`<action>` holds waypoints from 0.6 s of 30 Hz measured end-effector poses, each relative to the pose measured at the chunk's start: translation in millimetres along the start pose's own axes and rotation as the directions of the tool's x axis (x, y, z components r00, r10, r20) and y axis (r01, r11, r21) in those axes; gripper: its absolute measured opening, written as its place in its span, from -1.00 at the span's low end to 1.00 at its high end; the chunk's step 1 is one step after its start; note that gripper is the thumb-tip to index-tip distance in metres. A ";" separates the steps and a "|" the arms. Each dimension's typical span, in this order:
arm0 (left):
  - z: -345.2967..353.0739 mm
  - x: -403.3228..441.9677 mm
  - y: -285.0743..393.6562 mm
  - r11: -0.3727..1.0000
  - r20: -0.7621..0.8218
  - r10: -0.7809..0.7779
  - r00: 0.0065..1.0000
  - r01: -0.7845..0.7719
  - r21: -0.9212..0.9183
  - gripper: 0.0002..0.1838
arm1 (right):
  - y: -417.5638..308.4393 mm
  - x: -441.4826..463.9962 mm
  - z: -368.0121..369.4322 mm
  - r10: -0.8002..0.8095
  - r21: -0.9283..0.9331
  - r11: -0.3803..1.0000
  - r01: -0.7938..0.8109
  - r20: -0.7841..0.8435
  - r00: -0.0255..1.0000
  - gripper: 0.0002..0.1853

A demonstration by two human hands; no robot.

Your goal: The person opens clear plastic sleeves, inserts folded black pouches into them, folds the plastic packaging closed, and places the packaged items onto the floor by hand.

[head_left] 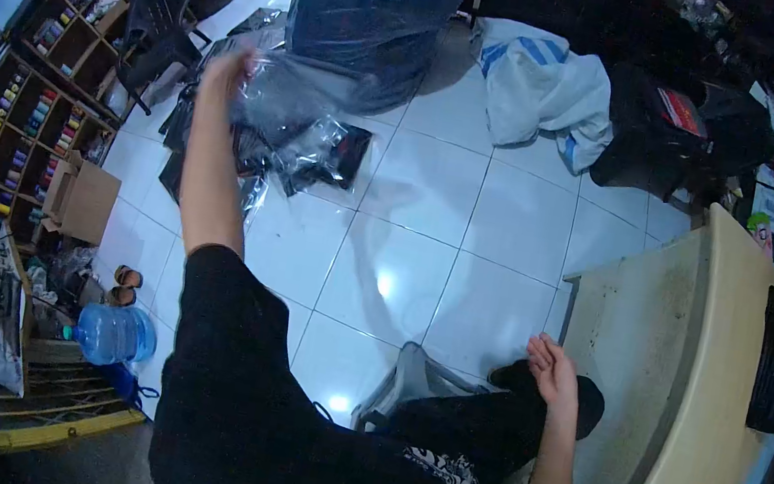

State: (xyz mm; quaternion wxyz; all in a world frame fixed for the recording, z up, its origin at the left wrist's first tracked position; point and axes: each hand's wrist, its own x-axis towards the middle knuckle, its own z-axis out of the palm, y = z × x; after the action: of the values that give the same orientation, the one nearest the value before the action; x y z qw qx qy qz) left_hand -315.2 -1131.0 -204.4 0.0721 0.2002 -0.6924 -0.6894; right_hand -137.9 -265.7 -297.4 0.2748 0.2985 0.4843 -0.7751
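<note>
My left hand (229, 67) reaches far out at the upper left, smeared by motion. Its fingers seem closed on the near edge of a clear plastic packet (293, 100), which is also blurred. Below the packet, a loose pile of dark items in clear plastic packets (335, 155) lies on the tiled floor. My right hand (554, 370) hovers above my knee, beside the pale table, fingers stretched out and nothing in them.
A big dark plastic sack (370, 27) stands behind the pile, with a white-and-blue sack (547, 95) to its right. At left are thread shelves (20, 128), a cardboard box (82, 199) and a water jug (114, 336). A pale curved table (639, 312) borders my right.
</note>
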 end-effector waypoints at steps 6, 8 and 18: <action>19.5 -106.7 134.4 0.971 -0.714 -0.092 0.694 -0.098 -0.220 -0.82 | 10.2 -12.6 -3.0 -0.021 0.073 0.997 0.019 0.025 0.999 -0.62; 29.1 -126.4 115.5 0.915 -0.685 -0.013 0.729 -0.266 -0.302 -0.84 | 18.6 -18.3 6.7 -0.002 0.058 0.998 0.001 0.020 1.000 -0.61; 78.1 -173.1 -57.2 0.948 -0.588 -0.215 0.779 0.022 -0.317 -0.84 | 63.8 -51.4 8.7 -0.085 0.223 0.971 0.081 0.007 0.996 -0.70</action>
State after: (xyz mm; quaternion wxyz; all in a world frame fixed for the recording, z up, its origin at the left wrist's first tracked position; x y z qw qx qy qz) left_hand -177.0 -991.7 -233.3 0.2786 0.4445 -0.5067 -0.6841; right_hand -59.5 -290.9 -294.3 0.2109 0.3005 0.4042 -0.8377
